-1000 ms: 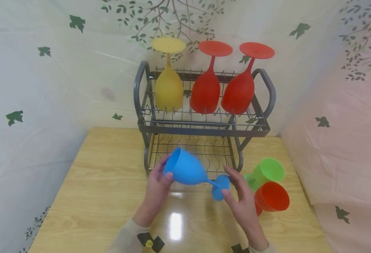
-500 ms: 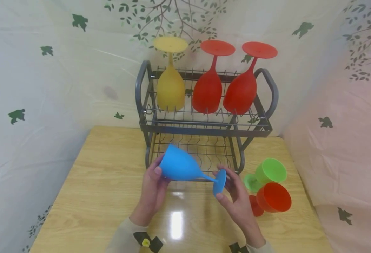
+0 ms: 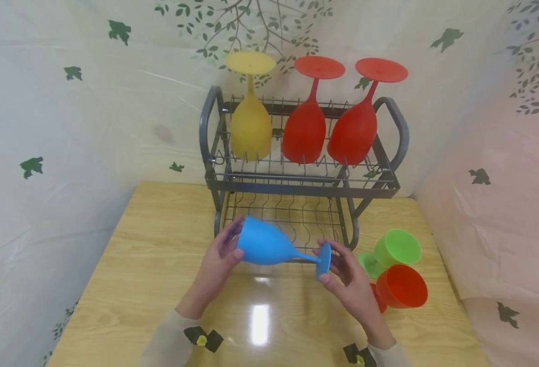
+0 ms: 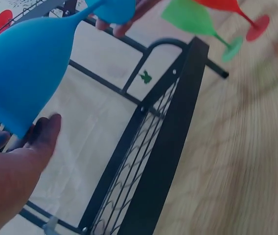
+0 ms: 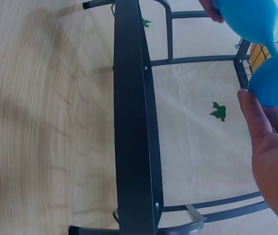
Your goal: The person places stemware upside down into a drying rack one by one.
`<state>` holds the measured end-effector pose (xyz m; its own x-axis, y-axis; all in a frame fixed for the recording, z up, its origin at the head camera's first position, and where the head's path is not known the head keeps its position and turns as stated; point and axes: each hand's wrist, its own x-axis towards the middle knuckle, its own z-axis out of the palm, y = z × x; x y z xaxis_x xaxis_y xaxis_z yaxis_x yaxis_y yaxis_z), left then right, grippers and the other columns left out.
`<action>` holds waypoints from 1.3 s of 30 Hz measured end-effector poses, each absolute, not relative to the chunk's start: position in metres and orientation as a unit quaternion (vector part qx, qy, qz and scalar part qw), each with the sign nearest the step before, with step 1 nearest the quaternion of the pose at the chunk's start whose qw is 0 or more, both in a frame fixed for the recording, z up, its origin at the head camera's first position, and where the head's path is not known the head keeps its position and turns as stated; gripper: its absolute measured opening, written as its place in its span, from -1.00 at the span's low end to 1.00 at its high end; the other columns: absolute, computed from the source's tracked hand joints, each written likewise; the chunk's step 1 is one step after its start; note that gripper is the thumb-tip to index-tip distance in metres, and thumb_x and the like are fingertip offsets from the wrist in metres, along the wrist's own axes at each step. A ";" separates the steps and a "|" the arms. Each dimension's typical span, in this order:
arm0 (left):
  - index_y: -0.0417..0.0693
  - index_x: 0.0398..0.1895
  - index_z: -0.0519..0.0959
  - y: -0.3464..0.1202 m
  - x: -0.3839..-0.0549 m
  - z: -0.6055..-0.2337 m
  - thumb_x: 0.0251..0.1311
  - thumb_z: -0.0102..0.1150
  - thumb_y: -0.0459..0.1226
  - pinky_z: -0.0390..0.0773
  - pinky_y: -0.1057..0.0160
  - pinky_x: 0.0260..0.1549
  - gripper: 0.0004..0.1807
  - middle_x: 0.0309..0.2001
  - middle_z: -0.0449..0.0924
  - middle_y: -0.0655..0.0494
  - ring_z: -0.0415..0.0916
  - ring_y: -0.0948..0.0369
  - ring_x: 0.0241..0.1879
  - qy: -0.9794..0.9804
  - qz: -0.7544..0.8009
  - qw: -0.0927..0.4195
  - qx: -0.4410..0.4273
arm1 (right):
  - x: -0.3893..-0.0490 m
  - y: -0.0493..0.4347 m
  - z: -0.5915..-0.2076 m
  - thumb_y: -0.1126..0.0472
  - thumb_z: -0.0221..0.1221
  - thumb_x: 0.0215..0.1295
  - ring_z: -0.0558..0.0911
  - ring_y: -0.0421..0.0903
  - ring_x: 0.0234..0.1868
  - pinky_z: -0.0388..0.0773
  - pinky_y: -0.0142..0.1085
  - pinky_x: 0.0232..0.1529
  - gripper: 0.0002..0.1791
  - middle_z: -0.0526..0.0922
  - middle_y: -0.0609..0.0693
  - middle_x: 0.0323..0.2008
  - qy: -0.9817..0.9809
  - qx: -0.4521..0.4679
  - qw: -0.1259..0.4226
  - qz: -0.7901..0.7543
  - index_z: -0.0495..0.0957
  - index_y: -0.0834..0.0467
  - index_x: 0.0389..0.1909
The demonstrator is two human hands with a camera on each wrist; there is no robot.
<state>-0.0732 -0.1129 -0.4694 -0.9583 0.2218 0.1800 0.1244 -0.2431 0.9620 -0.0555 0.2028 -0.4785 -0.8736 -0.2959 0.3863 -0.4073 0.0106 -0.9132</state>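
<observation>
A blue plastic wine glass [image 3: 269, 243] lies almost level in the air before the rack, its bowl to the left and its foot to the right. My left hand [image 3: 216, 265] holds the bowl at its rim, thumb in front and fingers behind. At the other end, my right hand [image 3: 351, 283] pinches the round foot, with the thumb at its lower edge. The left wrist view has the blue bowl [image 4: 26, 63] large, with fingers [image 4: 46, 132] at the rim. In the right wrist view the foot [image 5: 273, 81] rests against the thumb and fingers.
A dark two-tier dish rack [image 3: 303, 189] stands at the back of the wooden table [image 3: 145, 265]. Its upper tier bears an upside-down yellow glass [image 3: 251, 130] and two red ones [image 3: 304, 132]. Right of my right hand, a green glass [image 3: 400, 247] and a red glass [image 3: 402, 288] lie tipped over.
The blue glass has turned, so its bowl opening no longer shows and its foot appears nearly edge-on. Both hands keep their hold. The head view has shifted slightly.
</observation>
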 end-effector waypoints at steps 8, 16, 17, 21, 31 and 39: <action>-0.17 0.61 0.16 -0.127 -0.078 -0.464 0.21 0.47 -0.03 0.55 0.24 0.23 0.01 0.56 0.15 -0.22 0.21 -0.25 0.48 0.651 0.743 0.072 0.142 | -0.065 0.213 -0.471 0.60 0.23 0.24 0.56 0.06 0.34 0.49 -0.32 0.31 -0.23 0.47 0.04 0.42 -0.740 0.251 0.014 0.624 0.26 0.31 0.48; -0.12 0.57 0.25 -0.132 -0.079 -0.465 0.25 0.43 -0.17 0.59 0.15 0.21 -0.13 0.49 0.28 -0.16 0.35 -0.19 0.39 0.676 0.718 0.089 0.141 | -0.070 0.216 -0.467 0.59 0.24 0.24 0.55 0.12 0.34 0.52 -0.29 0.30 -0.21 0.46 0.09 0.43 -0.746 0.254 0.003 0.616 0.27 0.26 0.50; -0.10 0.57 0.26 -0.133 -0.079 -0.465 0.25 0.43 -0.17 0.59 0.13 0.20 -0.14 0.48 0.30 -0.15 0.36 -0.19 0.38 0.676 0.717 0.092 0.140 | -0.070 0.216 -0.467 0.58 0.23 0.24 0.55 0.09 0.34 0.52 -0.30 0.30 -0.21 0.47 0.08 0.42 -0.746 0.253 0.003 0.616 0.28 0.24 0.51; -0.03 0.55 0.31 -0.132 -0.078 -0.466 0.25 0.42 -0.20 0.60 0.09 0.20 -0.19 0.45 0.33 -0.14 0.38 -0.17 0.37 0.677 0.718 0.089 0.135 | -0.069 0.213 -0.471 0.55 0.21 0.26 0.52 -0.01 0.39 0.48 -0.32 0.33 -0.16 0.41 0.10 0.47 -0.737 0.253 0.013 0.626 0.21 0.20 0.56; -0.21 0.51 0.30 -0.127 -0.074 -0.464 0.21 0.43 -0.23 0.63 0.12 0.15 -0.18 0.45 0.29 -0.24 0.35 -0.22 0.35 0.648 0.749 0.053 0.126 | -0.062 0.194 -0.495 0.12 0.28 0.46 0.35 -0.02 0.51 0.32 -0.22 0.47 -0.10 0.23 0.21 0.57 -0.654 0.234 0.047 0.718 0.01 0.28 0.62; -0.26 0.51 0.28 -0.121 -0.070 -0.463 0.20 0.45 -0.22 0.64 0.16 0.13 -0.15 0.42 0.28 -0.23 0.41 -0.04 0.32 0.625 0.770 0.036 0.126 | -0.054 0.173 -0.502 0.01 0.29 0.45 0.38 -0.08 0.50 0.34 -0.20 0.45 -0.14 0.33 0.18 0.52 -0.624 0.204 0.036 0.753 0.11 0.21 0.60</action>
